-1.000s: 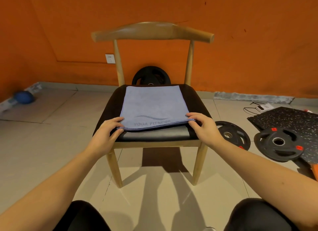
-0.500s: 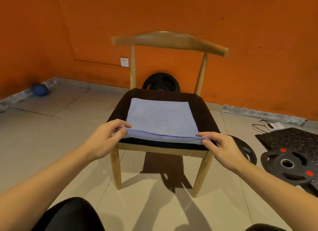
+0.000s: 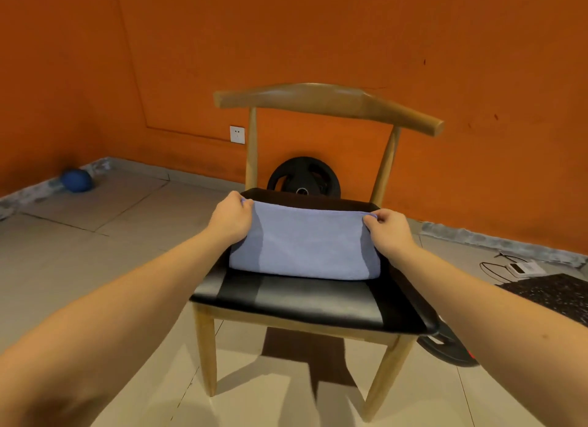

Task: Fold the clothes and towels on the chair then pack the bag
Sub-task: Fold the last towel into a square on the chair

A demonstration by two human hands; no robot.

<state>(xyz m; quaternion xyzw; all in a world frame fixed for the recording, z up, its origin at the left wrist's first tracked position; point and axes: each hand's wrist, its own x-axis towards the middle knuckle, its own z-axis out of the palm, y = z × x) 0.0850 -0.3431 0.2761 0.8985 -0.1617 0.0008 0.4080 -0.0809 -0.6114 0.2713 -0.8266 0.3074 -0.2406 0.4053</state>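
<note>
The blue towel [image 3: 305,245] lies folded on the seat of the chair [image 3: 286,296], its long side going left to right. It looks soft, light and floppy, so the corners are the best spots to hold. The left hand [image 3: 232,218] and right hand [image 3: 388,232] each pinch a far corner with curled fingers

A lavender-blue towel [image 3: 305,242] lies folded on the chair [image 3: 318,302] - a soft, plain rectangle on the rear half of the black padded seat, its rounded fold facing the seat's front edge. The front strip of the seat is bare. The towel's two far corners, nearest the chair's back, are pinched - one by the left hand [image 3: 232,219], one by the right hand [image 3: 386,232]. The chair stands upright, with a pale wood frame and a curved top rail.
</note>
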